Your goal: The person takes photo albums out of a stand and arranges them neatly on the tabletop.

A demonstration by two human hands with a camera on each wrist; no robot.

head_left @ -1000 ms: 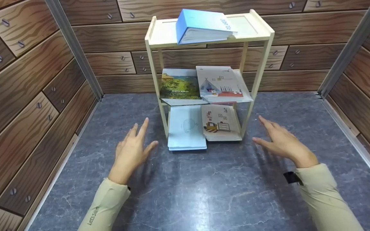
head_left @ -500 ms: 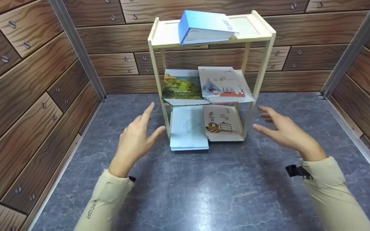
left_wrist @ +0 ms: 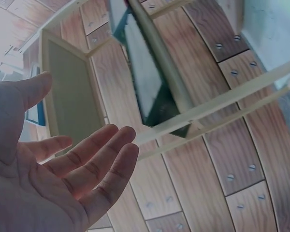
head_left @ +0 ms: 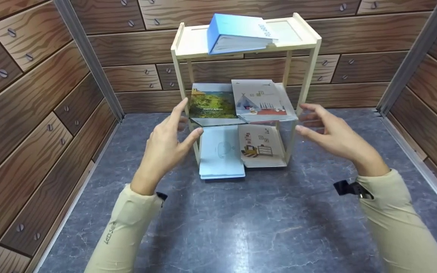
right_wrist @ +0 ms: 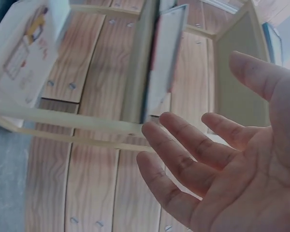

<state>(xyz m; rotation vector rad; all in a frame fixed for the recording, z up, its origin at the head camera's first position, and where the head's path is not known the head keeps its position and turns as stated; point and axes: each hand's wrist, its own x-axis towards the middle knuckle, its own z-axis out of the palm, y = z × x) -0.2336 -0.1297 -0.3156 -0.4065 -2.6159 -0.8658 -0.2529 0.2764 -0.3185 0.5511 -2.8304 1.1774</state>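
A pale wooden shelf rack (head_left: pixel 314 62) with three levels stands on the floor between my hands. My left hand (head_left: pixel 165 142), fingers spread, is beside its left front post and holds nothing. On the other side, my right hand (head_left: pixel 336 134) has loosely bent fingers near the right front post; whether the fingertips touch it I cannot tell. On top lies a thick blue binder (head_left: pixel 237 32). The middle level bears a photo album with a green landscape cover (head_left: pixel 212 102) and a white book with a tent picture (head_left: pixel 260 98). Below lie a light blue book (head_left: pixel 221 151) and an illustrated book (head_left: pixel 263 146).
Wood-patterned panels (head_left: pixel 135 41) enclose the back and both sides, with grey metal strips (head_left: pixel 89 60) at the corners. A dark grey marbled floor (head_left: pixel 256 220) lies in front of the rack. The light blue book sticks out past the rack's front.
Both hands have moved forward and up toward the rack's side posts, the left one also rightward. The right fingers are more bent than before. The rack and books keep their places.
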